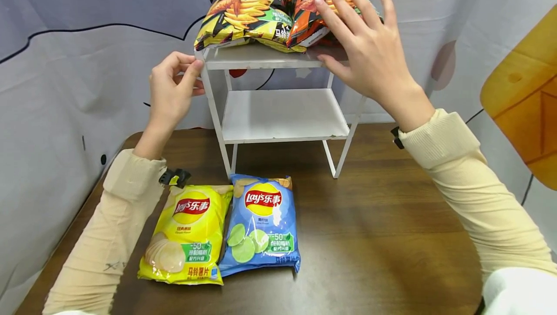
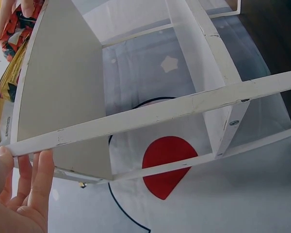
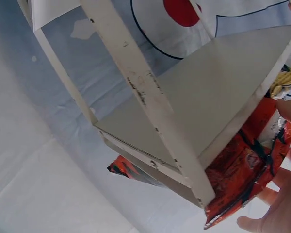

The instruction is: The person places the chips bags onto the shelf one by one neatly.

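Note:
A white two-tier metal rack [image 1: 285,112] stands on the table, with two chip bags on its top tier. My left hand [image 1: 174,82] pinches the rack's upper left post between thumb and fingers; the left wrist view shows this post [image 2: 136,116] close up. A black-and-yellow chip bag [image 1: 248,15] lies at the top left. Beside it, a red-and-black chip bag [image 1: 303,22] lies partly behind my right hand [image 1: 370,46], whose spread fingers rest on its front. In the right wrist view the red bag [image 3: 242,170] overhangs the tier's front edge.
A yellow Lay's bag [image 1: 187,232] and a blue Lay's bag [image 1: 261,223] lie side by side on the brown wooden table [image 1: 370,237], in front of the rack. Patterned pale cloth [image 1: 100,73] hangs behind and at the sides. The rack's lower tier [image 1: 283,107] is bare white.

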Demonstrator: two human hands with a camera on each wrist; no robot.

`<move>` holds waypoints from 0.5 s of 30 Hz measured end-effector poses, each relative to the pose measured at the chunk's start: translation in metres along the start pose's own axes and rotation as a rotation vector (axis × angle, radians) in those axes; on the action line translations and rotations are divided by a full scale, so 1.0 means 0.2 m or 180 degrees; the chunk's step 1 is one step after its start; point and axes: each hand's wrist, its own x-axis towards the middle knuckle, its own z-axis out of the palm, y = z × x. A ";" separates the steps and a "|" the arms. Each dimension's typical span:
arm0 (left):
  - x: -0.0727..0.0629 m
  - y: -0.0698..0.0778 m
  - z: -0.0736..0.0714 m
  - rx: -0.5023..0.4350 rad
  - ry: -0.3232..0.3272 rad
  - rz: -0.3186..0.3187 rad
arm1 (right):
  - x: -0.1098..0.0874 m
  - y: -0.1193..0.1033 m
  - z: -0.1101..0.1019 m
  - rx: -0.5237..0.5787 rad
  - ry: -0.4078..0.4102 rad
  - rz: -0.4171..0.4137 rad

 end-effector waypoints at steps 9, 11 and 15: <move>0.00 0.00 0.00 0.0001 0.0000 -0.0006 | -0.04 -0.03 -0.04 -0.0063 -0.0003 -0.0040; 0.00 0.00 0.00 0.0010 0.0003 -0.0003 | -0.05 -0.03 -0.05 -0.0082 0.0010 -0.0073; 0.00 0.00 0.00 0.0015 0.0010 -0.0002 | -0.06 -0.05 -0.06 -0.0115 0.0052 -0.0135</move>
